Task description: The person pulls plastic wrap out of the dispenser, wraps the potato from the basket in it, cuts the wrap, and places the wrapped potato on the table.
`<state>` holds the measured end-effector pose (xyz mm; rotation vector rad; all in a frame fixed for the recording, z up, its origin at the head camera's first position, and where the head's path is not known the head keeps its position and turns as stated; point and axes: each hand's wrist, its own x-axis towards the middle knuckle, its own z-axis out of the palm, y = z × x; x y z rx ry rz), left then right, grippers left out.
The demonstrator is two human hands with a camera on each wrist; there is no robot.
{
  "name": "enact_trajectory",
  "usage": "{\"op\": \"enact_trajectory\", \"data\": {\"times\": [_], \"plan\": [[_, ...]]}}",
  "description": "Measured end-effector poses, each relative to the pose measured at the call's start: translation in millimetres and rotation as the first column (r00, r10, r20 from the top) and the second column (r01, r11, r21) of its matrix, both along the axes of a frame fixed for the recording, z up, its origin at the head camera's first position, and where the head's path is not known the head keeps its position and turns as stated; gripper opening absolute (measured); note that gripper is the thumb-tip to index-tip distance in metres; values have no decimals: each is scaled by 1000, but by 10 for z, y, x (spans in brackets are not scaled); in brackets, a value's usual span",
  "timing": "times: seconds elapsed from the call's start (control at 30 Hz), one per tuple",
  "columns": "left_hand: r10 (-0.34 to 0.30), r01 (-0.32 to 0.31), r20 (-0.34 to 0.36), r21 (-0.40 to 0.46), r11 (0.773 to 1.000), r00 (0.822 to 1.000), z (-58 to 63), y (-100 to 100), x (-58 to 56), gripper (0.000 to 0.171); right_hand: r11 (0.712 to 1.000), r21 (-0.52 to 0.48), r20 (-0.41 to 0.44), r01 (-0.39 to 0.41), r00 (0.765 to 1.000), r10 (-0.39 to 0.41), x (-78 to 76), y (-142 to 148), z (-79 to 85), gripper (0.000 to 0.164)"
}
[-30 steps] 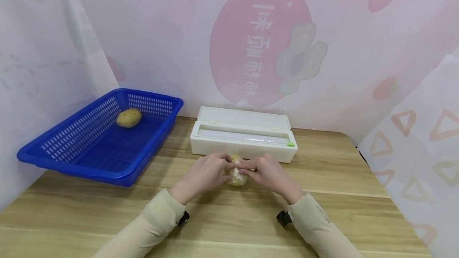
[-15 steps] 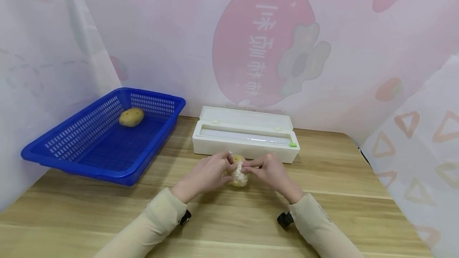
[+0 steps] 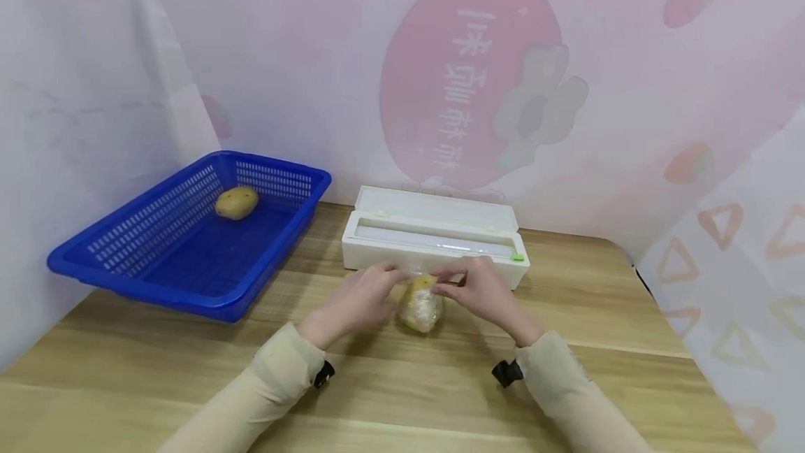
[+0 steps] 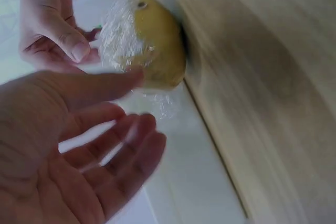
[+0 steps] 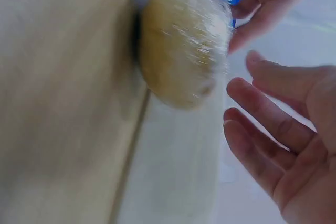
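Two hands flank a potato wrapped in clear film (image 3: 421,310) on the wooden tabletop (image 3: 453,397), the left hand (image 3: 352,303) beside it, the right hand (image 3: 481,293) at its upper right. Just behind sits a white box (image 3: 374,254), lid raised. A blue basket (image 3: 144,291) at left contains another potato (image 3: 237,203).

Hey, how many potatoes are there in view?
2: one lone potato inside the blue basket, and one film-wrapped potato between the left hand and the right hand.
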<state>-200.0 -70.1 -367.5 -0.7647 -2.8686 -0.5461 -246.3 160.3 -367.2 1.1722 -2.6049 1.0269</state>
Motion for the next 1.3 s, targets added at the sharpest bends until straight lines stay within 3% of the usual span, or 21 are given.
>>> {"op": "enact_trajectory", "data": {"times": [0.07,0.17,0.23,0.3,0.43,0.53,0.7,0.8,0.97,1.17,1.3], "plan": [[41,-41,-15,-13,999,999,39,-14,6,40,991,96,-56,-98,993,104,-52,-19,77,23],[78,-79,-47,-28,996,996,101,-32,21,29,936,251,-48,-246,963,266,-129,-67,162,27],[82,-84,-61,-24,996,995,133,-40,31,25,897,321,-5,-305,946,323,-162,-97,199,24],[81,-82,-66,-25,996,995,155,-42,37,22,878,358,-1,-316,941,339,-175,-124,225,19],[80,-82,-66,-30,996,995,169,-41,41,20,879,416,-63,-231,957,282,-151,-187,270,13],[83,-85,-58,-23,996,995,166,-37,43,20,868,477,-83,-139,976,202,-126,-237,292,22],[71,-71,-47,-3,997,996,157,-21,47,18,845,533,11,-41,999,42,-102,-276,308,42],[49,-48,-42,8,999,998,148,-7,43,17,872,490,103,-11,994,-45,-102,-258,290,36],[8,-8,-7,26,1000,1000,139,20,44,17,930,362,240,59,958,-154,-102,-158,222,18],[-132,125,72,91,988,989,129,51,59,24,949,283,171,140,966,-193,-66,-40,122,13],[-210,199,76,137,970,975,110,81,63,29,967,204,136,154,973,-184,-39,-5,39,11]]}}
